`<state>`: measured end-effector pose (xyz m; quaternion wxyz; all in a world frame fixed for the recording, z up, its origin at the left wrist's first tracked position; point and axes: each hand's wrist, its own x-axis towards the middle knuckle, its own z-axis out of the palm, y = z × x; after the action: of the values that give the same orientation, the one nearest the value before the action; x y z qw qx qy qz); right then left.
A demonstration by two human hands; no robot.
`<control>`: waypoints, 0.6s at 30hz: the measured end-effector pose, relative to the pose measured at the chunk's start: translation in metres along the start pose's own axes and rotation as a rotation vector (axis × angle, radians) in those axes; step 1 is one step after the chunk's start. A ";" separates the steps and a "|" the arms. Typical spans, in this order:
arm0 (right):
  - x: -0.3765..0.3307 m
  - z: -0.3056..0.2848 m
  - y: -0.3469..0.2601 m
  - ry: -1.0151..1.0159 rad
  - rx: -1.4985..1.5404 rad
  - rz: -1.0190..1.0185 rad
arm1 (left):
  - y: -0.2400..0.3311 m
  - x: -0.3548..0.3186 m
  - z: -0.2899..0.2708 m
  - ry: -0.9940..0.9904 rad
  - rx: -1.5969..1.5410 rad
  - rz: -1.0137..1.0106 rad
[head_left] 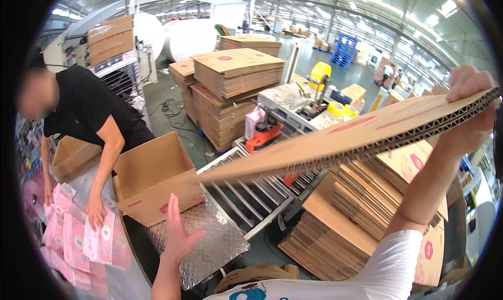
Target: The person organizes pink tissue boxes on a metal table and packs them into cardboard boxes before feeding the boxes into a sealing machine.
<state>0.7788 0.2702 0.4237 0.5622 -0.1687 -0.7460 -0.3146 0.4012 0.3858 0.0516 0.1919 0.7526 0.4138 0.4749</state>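
Observation:
My right hand (465, 90) is raised at the far right, its fingers closed over the edge of a flattened cardboard box (335, 135). The flat box slants down to the left across the view, its corrugated edge toward me. Fingers stretched out and holding nothing, my left hand (181, 232) hovers over the diamond-plate metal table (209, 247). Just beyond that hand stands an open cardboard box (157, 179) with nothing visible inside the part I see. The flat box's left end overlaps the open box's right side in view; whether they touch I cannot tell.
A roller conveyor (246, 195) leads to a taping machine (317, 90) with yellow tape rolls. Stacked flat boxes (335, 221) stand at right, another stack (236, 74) farther back. At left, a co-worker (94, 106) handles pink packages (78, 237).

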 end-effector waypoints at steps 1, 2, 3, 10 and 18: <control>-0.014 0.009 0.009 0.073 0.106 0.147 | 0.014 0.005 -0.007 0.099 0.064 0.067; -0.031 0.020 0.020 0.163 0.224 0.286 | 0.020 0.006 -0.011 0.189 0.127 0.128; -0.065 0.040 0.047 0.252 0.279 0.321 | 0.009 -0.008 -0.033 0.350 0.359 -0.026; -0.344 0.188 0.139 0.153 -0.242 1.308 | -0.021 -0.055 -0.057 0.200 0.625 0.012; -0.433 0.317 0.009 -0.274 0.068 1.583 | -0.041 -0.053 -0.051 -0.126 0.768 -0.370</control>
<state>0.6866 0.5296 -0.0365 0.5267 -0.6673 -0.4767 0.2237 0.3281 0.3612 0.0182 0.0049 0.7100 0.6760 0.1972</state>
